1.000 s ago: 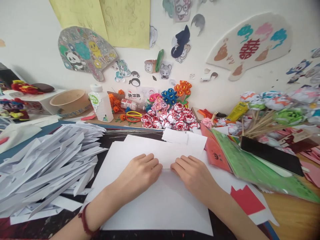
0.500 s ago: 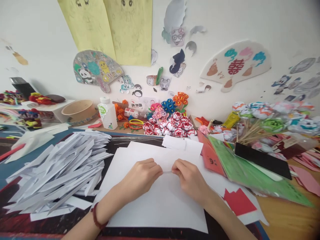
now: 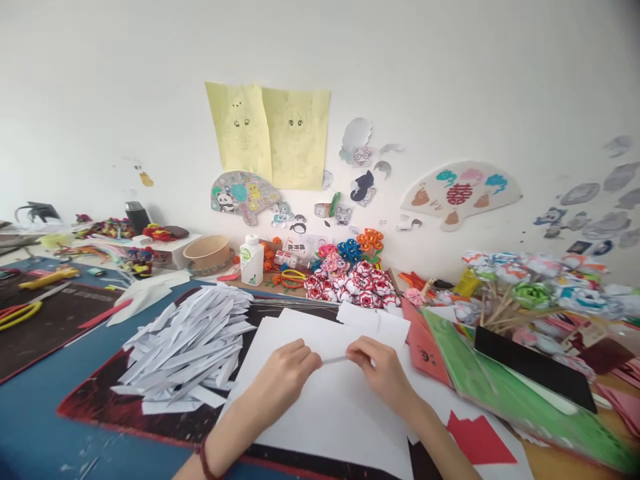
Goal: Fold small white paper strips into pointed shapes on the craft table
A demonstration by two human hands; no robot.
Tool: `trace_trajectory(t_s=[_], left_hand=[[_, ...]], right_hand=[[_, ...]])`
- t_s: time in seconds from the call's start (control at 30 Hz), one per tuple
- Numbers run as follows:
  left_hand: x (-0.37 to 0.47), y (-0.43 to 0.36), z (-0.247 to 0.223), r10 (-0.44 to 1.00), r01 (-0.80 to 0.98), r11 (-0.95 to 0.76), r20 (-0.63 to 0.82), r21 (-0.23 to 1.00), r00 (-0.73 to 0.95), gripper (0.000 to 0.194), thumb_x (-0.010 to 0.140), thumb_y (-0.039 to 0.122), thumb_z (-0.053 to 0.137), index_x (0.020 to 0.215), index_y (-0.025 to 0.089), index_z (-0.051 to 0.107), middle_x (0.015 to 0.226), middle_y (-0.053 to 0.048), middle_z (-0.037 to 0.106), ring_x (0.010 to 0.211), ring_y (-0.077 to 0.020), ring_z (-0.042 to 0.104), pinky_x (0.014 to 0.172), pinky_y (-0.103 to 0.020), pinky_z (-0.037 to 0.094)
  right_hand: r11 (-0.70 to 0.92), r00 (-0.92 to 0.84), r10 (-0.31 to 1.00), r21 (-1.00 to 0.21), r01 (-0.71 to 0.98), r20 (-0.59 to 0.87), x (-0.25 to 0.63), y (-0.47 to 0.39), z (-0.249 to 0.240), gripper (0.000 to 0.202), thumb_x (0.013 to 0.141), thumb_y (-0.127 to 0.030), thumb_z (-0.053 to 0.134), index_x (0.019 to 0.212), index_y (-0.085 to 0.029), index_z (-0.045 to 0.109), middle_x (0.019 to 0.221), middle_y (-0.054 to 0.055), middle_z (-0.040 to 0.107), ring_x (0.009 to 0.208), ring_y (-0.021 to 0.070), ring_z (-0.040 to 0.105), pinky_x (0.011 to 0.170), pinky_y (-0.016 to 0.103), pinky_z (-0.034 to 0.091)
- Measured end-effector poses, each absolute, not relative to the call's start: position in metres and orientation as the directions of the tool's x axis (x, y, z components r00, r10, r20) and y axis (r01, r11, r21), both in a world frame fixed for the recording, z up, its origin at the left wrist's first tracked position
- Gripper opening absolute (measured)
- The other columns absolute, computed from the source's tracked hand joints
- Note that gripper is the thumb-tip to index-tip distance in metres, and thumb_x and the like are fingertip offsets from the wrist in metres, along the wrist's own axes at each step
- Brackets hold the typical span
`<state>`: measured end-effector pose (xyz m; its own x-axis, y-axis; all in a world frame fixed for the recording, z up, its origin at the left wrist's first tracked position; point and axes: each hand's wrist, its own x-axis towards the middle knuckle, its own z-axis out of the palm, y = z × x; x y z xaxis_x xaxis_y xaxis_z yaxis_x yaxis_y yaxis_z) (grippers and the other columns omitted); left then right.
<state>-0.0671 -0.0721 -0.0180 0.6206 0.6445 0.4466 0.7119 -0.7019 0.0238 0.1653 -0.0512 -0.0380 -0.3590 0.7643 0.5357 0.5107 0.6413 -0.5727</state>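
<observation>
A narrow white paper strip (image 3: 334,361) stretches level between my two hands. Its left end is pinched in the closed fingers of my left hand (image 3: 289,371), and my right hand (image 3: 379,365) pinches the other end, thumb against forefinger. Both hands are over large white paper sheets (image 3: 345,420), which lie on a dark mat. To the left of them is a heap of folded white paper strips (image 3: 190,350). Smaller white paper pieces (image 3: 375,320) lie just beyond my right hand. The fingers hide the strip's ends.
Red-and-white paper flowers (image 3: 363,283) and a white bottle (image 3: 251,260) stand along the wall. At right are a green packet (image 3: 500,380), a black phone-like slab (image 3: 533,368) and red paper (image 3: 479,437). Yellow-handled scissors (image 3: 20,317) lie far left.
The camera has tilted up and shows more wall and more of the table at left. Both hands still pinch the strip, at nearly the same spacing.
</observation>
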Motion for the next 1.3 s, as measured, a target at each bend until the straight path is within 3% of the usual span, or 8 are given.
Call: trace_trajectory(t_s=[0.1, 0.27, 0.43, 0.6, 0.87, 1.0, 1.1, 1.3], left_hand=[[-0.107, -0.086, -0.004, 0.677, 0.856, -0.516, 0.599, -0.028, 0.428, 0.022, 0.093, 0.014, 0.038, 0.085, 0.018, 0.058, 0.066, -0.002, 0.056, 0.066, -0.0163, 0.051, 0.063, -0.028, 0.038], [-0.179, -0.096, 0.027, 0.69, 0.971, 0.14, 0.722, -0.196, 0.046, 0.026, 0.093, 0.033, 0.04, 0.093, 0.018, 0.061, 0.072, -0.008, 0.061, 0.079, -0.0247, 0.056, 0.064, -0.031, 0.037], [-0.193, -0.082, 0.024, 0.743, 0.942, 0.246, 0.668, -0.229, -0.032, 0.049, 0.093, 0.041, 0.034, 0.133, 0.013, 0.041, 0.103, -0.016, 0.064, 0.088, -0.0308, 0.056, 0.068, -0.035, 0.037], [-0.181, -0.07, 0.002, 0.743, 0.965, 0.209, 0.667, -0.157, -0.052, 0.044, 0.094, 0.034, 0.032, 0.132, 0.014, 0.042, 0.113, -0.014, 0.062, 0.101, -0.0307, 0.053, 0.08, -0.039, 0.037], [-0.149, -0.055, 0.006, 0.685, 0.992, 0.054, 0.727, -0.111, 0.045, 0.031, 0.092, 0.024, 0.038, 0.117, 0.016, 0.053, 0.114, -0.011, 0.061, 0.103, -0.0294, 0.052, 0.083, -0.039, 0.037], [-0.09, -0.035, 0.009, 0.798, 0.949, -0.261, 0.513, -0.178, 0.316, 0.022, 0.091, 0.021, 0.04, 0.1, 0.018, 0.06, 0.095, -0.008, 0.064, 0.09, -0.0252, 0.055, 0.075, -0.035, 0.039], [-0.039, -0.025, -0.003, 0.78, 0.853, -0.497, 0.347, -0.161, 0.52, 0.016, 0.089, 0.018, 0.044, 0.094, 0.018, 0.06, 0.093, -0.007, 0.063, 0.09, -0.0242, 0.054, 0.071, -0.034, 0.04], [0.002, -0.025, -0.044, 0.732, 0.769, -0.63, 0.251, -0.104, 0.634, 0.016, 0.083, 0.006, 0.044, 0.086, 0.016, 0.057, 0.089, -0.007, 0.061, 0.084, -0.0228, 0.053, 0.067, -0.033, 0.043]], right_hand=[[0.581, -0.269, 0.806, -0.615, 0.533, 0.527, 0.168, -0.043, -0.026, 0.016, 0.089, -0.02, 0.045, 0.082, -0.019, 0.059, 0.075, 0.003, 0.061, 0.065, 0.016, 0.055, 0.064, 0.028, 0.045], [0.481, -0.252, 0.873, -0.646, 0.593, 0.418, 0.178, 0.002, -0.027, 0.018, 0.087, -0.025, 0.045, 0.089, -0.018, 0.062, 0.084, 0.003, 0.065, 0.062, 0.0137, 0.055, 0.059, 0.025, 0.044], [0.291, -0.064, 0.895, -0.468, 0.834, 0.442, 0.181, 0.035, -0.055, 0.022, 0.082, -0.016, 0.045, 0.093, -0.017, 0.063, 0.091, 0.006, 0.064, 0.081, 0.0185, 0.057, 0.07, 0.028, 0.042], [0.29, -0.148, 0.888, -0.281, 0.915, 0.435, 0.194, 0.034, -0.076, 0.022, 0.082, -0.012, 0.045, 0.091, -0.017, 0.064, 0.093, 0.007, 0.061, 0.093, 0.0217, 0.052, 0.081, 0.03, 0.038], [0.29, -0.169, 0.88, -0.22, 0.931, 0.444, 0.197, 0.033, -0.078, 0.022, 0.087, -0.022, 0.047, 0.104, -0.016, 0.062, 0.104, 0.009, 0.058, 0.1, 0.0236, 0.051, 0.086, 0.032, 0.037], [0.274, -0.168, 0.886, -0.197, 0.941, 0.432, 0.194, 0.028, -0.074, 0.022, 0.087, -0.026, 0.052, 0.106, -0.018, 0.061, 0.103, 0.009, 0.061, 0.099, 0.0234, 0.052, 0.082, 0.031, 0.039], [0.26, -0.154, 0.89, -0.2, 0.945, 0.429, 0.195, 0.025, -0.069, 0.02, 0.088, -0.025, 0.052, 0.105, -0.019, 0.061, 0.101, 0.007, 0.063, 0.096, 0.021, 0.055, 0.077, 0.028, 0.039], [0.197, -0.124, 0.898, -0.135, 0.971, 0.422, 0.199, 0.025, -0.064, 0.023, 0.091, -0.018, 0.043, 0.087, -0.019, 0.065, 0.082, 0.005, 0.067, 0.074, 0.0182, 0.06, 0.062, 0.026, 0.036]])
